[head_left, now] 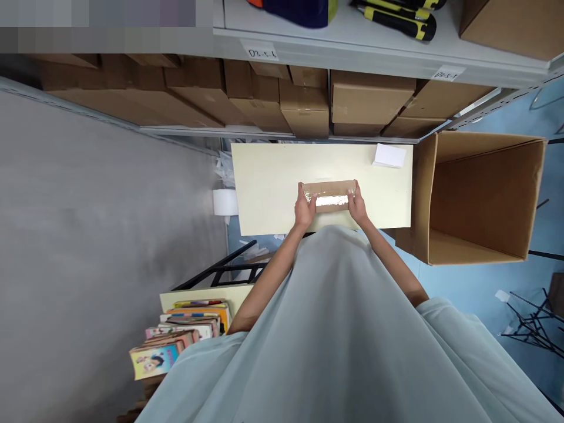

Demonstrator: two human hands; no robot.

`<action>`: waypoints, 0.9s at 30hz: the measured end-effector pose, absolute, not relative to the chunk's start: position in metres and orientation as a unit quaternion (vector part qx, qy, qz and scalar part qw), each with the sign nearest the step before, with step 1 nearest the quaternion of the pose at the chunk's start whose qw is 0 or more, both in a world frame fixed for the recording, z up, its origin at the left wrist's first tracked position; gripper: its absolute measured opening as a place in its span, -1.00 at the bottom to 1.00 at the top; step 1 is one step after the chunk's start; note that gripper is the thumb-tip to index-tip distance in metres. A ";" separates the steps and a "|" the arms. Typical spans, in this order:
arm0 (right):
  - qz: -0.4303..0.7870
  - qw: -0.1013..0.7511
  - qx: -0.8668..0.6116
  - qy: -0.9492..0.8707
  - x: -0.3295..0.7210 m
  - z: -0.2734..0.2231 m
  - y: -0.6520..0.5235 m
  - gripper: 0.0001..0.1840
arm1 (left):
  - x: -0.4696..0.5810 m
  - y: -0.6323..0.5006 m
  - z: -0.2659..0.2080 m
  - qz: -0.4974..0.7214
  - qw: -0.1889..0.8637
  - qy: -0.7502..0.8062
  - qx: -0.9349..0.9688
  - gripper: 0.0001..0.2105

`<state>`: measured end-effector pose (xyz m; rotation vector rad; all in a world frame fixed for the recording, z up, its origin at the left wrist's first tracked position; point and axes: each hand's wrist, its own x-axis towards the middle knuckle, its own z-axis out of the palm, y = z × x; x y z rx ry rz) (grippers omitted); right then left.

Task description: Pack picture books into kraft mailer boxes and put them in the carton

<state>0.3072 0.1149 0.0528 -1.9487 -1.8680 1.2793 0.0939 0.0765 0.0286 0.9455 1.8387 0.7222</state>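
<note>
A small cardboard box [331, 189] with a shiny strip of clear tape along its face is held level over the pale table [268, 188]. My left hand [305, 207] grips its left end, thumb on the taped face. On the opposite end, my right hand [356, 204] is closed in the same way. Whether the box's underside touches the tabletop, I cannot tell. Behind it, to the right, a white slip of paper or small pad [389, 155] lies near the table's back edge.
A large open carton [484, 200] stands against the table's right end. Shelves with cardboard boxes [304, 108] and screwdrivers [400, 23] rise behind. A white roll [225, 202] hangs at the left end. Stacked books [194, 326] sit lower left, beside the grey wall [110, 205].
</note>
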 end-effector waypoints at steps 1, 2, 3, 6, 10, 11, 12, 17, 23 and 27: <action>0.441 0.100 -0.655 -0.606 0.309 0.053 0.115 0.01 | 0.090 0.076 0.029 0.286 0.475 0.742 0.376 -0.01; 0.455 0.117 -0.659 -0.587 0.312 0.054 0.116 0.04 | 0.087 0.075 0.031 0.279 0.488 0.740 0.369 -0.01; 0.468 0.122 -0.661 -0.574 0.315 0.056 0.115 0.07 | 0.083 0.074 0.033 0.275 0.495 0.739 0.366 -0.01; 0.485 0.112 -0.662 -0.560 0.328 0.066 0.108 0.12 | 0.072 0.063 0.039 0.284 0.500 0.726 0.378 -0.01; 0.496 0.122 -0.642 -0.572 0.347 0.079 0.086 0.09 | 0.059 0.036 0.042 0.292 0.532 0.692 0.391 0.19; 0.505 0.115 -0.630 -0.578 0.350 0.079 0.079 0.11 | 0.057 0.030 0.042 0.290 0.540 0.684 0.397 0.23; 0.515 0.108 -0.620 -0.582 0.351 0.079 0.074 0.14 | 0.055 0.026 0.041 0.288 0.547 0.675 0.404 0.24; 0.523 0.169 -0.617 -0.563 0.349 0.065 0.064 0.03 | 0.057 0.023 0.039 0.302 0.545 0.659 0.421 -0.07; 0.407 0.223 -0.686 -0.561 0.353 0.084 0.090 -0.13 | 0.057 0.056 0.063 0.286 0.461 0.695 0.472 -0.32; 0.360 0.134 -0.709 -0.591 0.351 0.093 0.117 -0.22 | 0.063 0.088 0.069 0.198 0.429 0.743 0.473 -0.43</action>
